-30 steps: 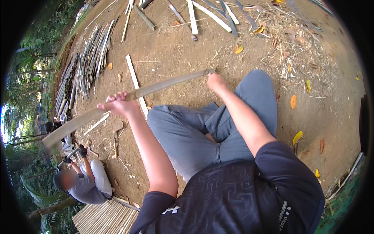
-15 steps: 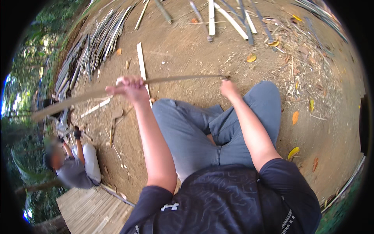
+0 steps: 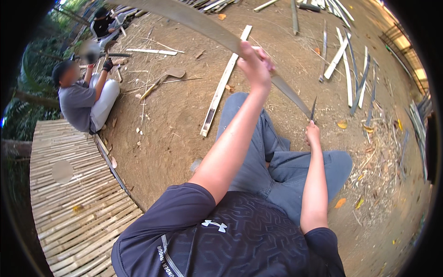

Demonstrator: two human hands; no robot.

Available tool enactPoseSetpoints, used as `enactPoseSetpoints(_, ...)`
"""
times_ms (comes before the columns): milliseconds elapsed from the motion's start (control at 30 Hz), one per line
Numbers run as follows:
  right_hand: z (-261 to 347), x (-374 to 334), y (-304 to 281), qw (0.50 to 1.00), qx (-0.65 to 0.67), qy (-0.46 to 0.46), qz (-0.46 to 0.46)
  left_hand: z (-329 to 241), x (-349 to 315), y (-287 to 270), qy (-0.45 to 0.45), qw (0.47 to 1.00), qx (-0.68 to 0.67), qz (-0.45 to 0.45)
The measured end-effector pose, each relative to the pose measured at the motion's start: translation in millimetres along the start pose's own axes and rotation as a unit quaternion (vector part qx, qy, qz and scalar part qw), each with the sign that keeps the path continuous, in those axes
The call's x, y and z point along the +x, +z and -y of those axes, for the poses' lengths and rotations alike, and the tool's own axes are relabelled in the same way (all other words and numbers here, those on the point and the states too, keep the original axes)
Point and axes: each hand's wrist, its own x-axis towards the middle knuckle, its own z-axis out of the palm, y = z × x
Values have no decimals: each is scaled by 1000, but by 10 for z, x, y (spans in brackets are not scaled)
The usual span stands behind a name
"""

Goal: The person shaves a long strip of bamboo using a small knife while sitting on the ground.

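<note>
My left hand is wrapped round a long, flat bamboo strip raised in front of me. The strip slants from the upper left down toward my right knee. Near its lower right end, my right hand grips a small knife with a narrow dark blade pointing up. Blade and strip end lie close together, and whether they touch I cannot tell. The knife's handle is mostly hidden in my fingers. I sit on the ground with my legs folded in grey trousers.
A pale bamboo strip lies on the dirt beyond my left knee. Several more strips lie at the far right, near shavings. Left are a wooden-handled tool, a slatted bamboo platform, a seated person and another person farther back.
The view has turned to the left. The bamboo strip now slopes steeply down to the right instead of lying nearly level. The knife blade now shows clearly above my right hand.
</note>
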Motion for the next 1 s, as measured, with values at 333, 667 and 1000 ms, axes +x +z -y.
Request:
enactPoseSetpoints(333,173,-515,-274,997,61,42,15,-4,-113,255,0,997,-57,54)
enactPoseSetpoints(667,235,-675,-429,990,138,3,2,-87,-137,642,-23,992,-95,75)
enactPoseSetpoints(1000,229,-684,-365,978,203,38,-7,345,-240,522,-37,977,-85,194)
